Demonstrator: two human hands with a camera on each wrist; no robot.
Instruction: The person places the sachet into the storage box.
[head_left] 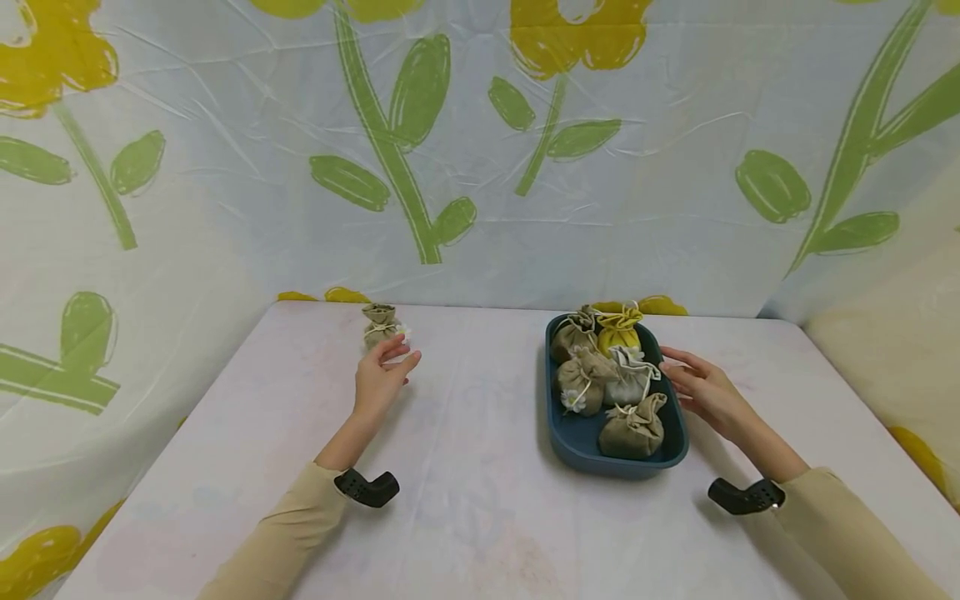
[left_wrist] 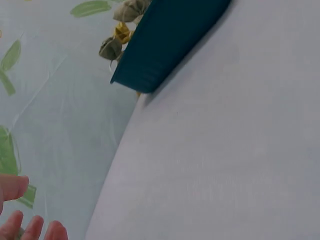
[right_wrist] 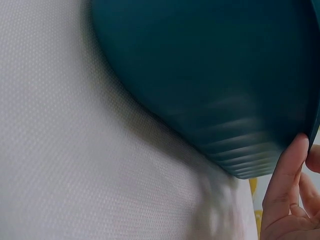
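Note:
At the back left of the table stands a small beige drawstring pouch [head_left: 380, 325], tied with a cord and with a white flower beside it. My left hand [head_left: 380, 379] is right in front of it, fingers loosely spread, and partly covers it. In the left wrist view, only the thumb and fingertips of that hand show at the lower left corner. My right hand [head_left: 708, 390] is at the right side of a dark blue tray [head_left: 611, 467], fingertips at its rim. The right wrist view shows the thumb [right_wrist: 286, 172] against the tray's outer wall near the rim.
Inside the tray sit several drawstring pouches: a yellow one [head_left: 619, 329], a grey-white one [head_left: 632, 379] and brownish ones [head_left: 632, 429]. A flower-printed cloth [head_left: 480, 167] hangs behind the table [head_left: 465, 500]. Both wrists wear black camera mounts.

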